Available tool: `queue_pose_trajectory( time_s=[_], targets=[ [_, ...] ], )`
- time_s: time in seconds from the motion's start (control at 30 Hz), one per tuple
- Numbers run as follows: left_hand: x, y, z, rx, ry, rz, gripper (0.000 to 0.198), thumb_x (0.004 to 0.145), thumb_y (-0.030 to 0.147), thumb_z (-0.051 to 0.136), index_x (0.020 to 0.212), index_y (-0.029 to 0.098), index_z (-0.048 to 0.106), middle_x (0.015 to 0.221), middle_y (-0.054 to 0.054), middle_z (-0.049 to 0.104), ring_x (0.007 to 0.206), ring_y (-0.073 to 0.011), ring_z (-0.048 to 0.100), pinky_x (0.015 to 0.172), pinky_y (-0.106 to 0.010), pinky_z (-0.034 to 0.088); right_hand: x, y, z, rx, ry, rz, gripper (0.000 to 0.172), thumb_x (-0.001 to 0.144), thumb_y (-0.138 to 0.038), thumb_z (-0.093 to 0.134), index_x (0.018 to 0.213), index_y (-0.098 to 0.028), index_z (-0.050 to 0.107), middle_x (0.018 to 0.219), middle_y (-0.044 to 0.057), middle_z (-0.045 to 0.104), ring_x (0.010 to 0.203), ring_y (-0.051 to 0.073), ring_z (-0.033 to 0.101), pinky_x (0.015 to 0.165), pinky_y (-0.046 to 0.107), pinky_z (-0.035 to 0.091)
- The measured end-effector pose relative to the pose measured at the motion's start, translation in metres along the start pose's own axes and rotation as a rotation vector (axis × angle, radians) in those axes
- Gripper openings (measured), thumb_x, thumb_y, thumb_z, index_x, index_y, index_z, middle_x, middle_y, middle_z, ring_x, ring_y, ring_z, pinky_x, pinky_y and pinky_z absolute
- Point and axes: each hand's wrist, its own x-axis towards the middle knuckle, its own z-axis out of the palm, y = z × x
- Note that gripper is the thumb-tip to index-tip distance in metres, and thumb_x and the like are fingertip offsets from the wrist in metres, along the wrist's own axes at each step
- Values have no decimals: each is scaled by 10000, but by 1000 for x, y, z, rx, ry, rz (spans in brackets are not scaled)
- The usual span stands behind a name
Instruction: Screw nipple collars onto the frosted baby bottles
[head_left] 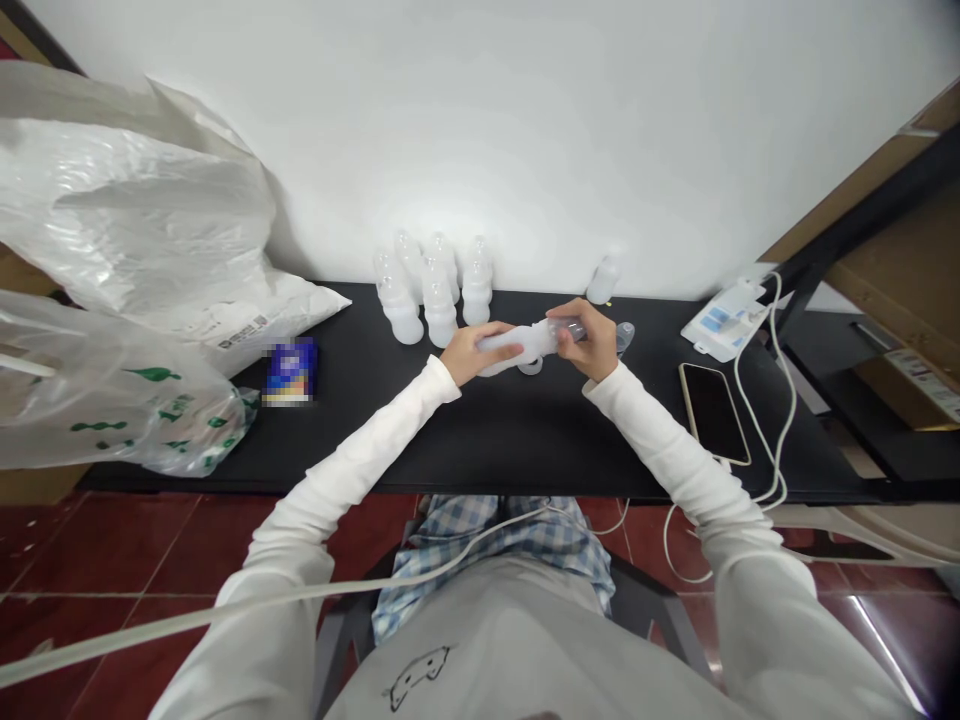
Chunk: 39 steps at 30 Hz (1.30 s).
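A white baby bottle (517, 345) lies tilted sideways above the black table, with my left hand (474, 354) wrapped round its body. At its right end, the fingers of my right hand (594, 340) are closed on a clear domed cap (570, 328). Whether the cap is fully seated is hidden by my fingers. Below the bottle rests a small pale ring-shaped part (531, 367). Just right of my right hand lies another clear part (625, 335). Several similar capped bottles (438, 305) stand upright by the wall, behind my left hand.
One more white bottle (603, 279) stands at the back right. A phone (714, 412), a white and blue packet (724, 320) and a white cable (787, 410) lie on the right of the table (525, 440). Plastic bags (135, 220) and a blue pack (291, 370) occupy the left.
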Motion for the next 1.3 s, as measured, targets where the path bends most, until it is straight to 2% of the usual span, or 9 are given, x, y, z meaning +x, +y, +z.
queue_pose_trajectory(
  time_s=[0.13,0.23,0.37,0.47,0.63,0.73,0.9,1.1,1.3],
  targets=[
    [5,3,2,-364,-268,-280,812,785,847,499,962,85,715,774,-145,723,526,-183,622,456,-303,467,2,-3,12,5,145,60,554,946,-673,319,890,-239,658,797,82,701,704,217,681,644,371,561],
    [7,6,2,-332,-215,-261,806,790,843,501,960,85,716,755,-138,717,505,-179,610,446,-306,461,8,-9,15,-18,145,147,531,944,-641,328,867,-235,661,806,80,699,721,218,671,674,375,552],
    [10,8,-1,109,83,59,767,734,813,620,1081,138,735,919,-101,743,792,-237,704,739,-355,562,16,-22,17,-72,115,369,379,926,-503,413,804,-223,637,687,28,627,636,175,580,653,326,488],
    [13,2,-2,564,285,297,773,759,778,634,1199,147,706,1025,-125,732,947,-277,697,901,-398,529,19,-26,20,-118,62,594,336,921,-420,403,734,-218,595,639,4,560,620,157,528,640,292,414],
    [14,-17,-1,996,228,431,701,837,725,581,1262,175,673,1002,-140,732,900,-289,689,820,-400,511,18,-14,19,-136,-305,842,452,930,-462,400,575,-217,536,537,23,537,572,167,506,593,285,328],
    [10,-21,1,950,231,367,649,828,679,640,1255,191,673,1040,-121,737,921,-274,688,855,-390,507,14,-11,11,-130,-400,789,514,954,-557,356,640,-217,580,524,31,558,567,178,537,613,289,352],
    [4,-23,9,738,275,205,516,816,583,726,1213,254,688,1150,-59,734,995,-259,666,919,-375,481,6,-13,10,-258,-248,413,359,960,-454,369,873,-211,619,692,45,648,623,183,578,614,283,345],
    [-2,-41,25,721,387,205,565,787,585,751,1222,232,677,1136,-118,727,1056,-305,621,962,-420,443,6,-11,22,-365,-215,487,324,972,-389,381,791,-230,597,562,6,549,532,187,534,560,285,283],
    [-12,-60,29,616,541,37,510,808,512,761,1183,206,603,1177,-129,682,1081,-310,563,984,-472,442,3,-7,-11,-109,-216,406,332,1001,-459,385,1168,-236,566,693,-19,578,598,174,564,620,286,403]
  ],
)
